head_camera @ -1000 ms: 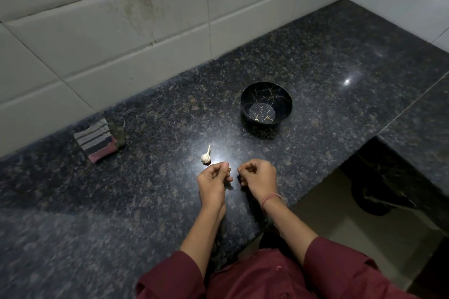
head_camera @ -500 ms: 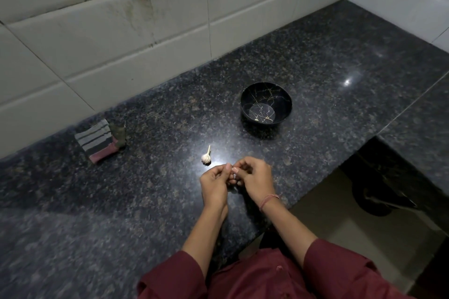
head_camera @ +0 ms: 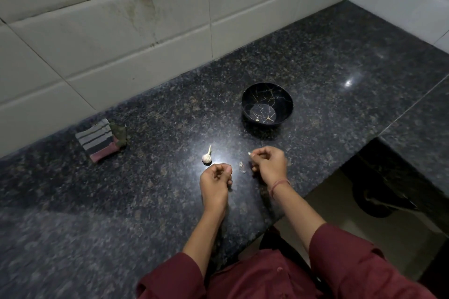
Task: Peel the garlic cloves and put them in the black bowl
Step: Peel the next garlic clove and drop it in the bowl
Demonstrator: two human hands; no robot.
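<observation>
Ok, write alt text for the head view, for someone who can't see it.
Over a dark granite counter, a person's right hand pinches a garlic clove; the left hand is curled beside it. A garlic bulb lies nearby, and the black bowl beyond is empty.

1. A dark speckled stone countertop (head_camera: 145, 213) runs along the white tiled wall.
2. A black bowl (head_camera: 267, 93) with gold veining stands upright on it, well apart from the wall.
3. A garlic bulb (head_camera: 206, 157) lies nearer the front edge, stem pointing to the wall.
4. Pale peel scraps (head_camera: 241, 167) lie just right of the bulb.
5. A folded striped cloth (head_camera: 97, 139) lies far left, with a dark green lump (head_camera: 119, 132) touching it.
</observation>
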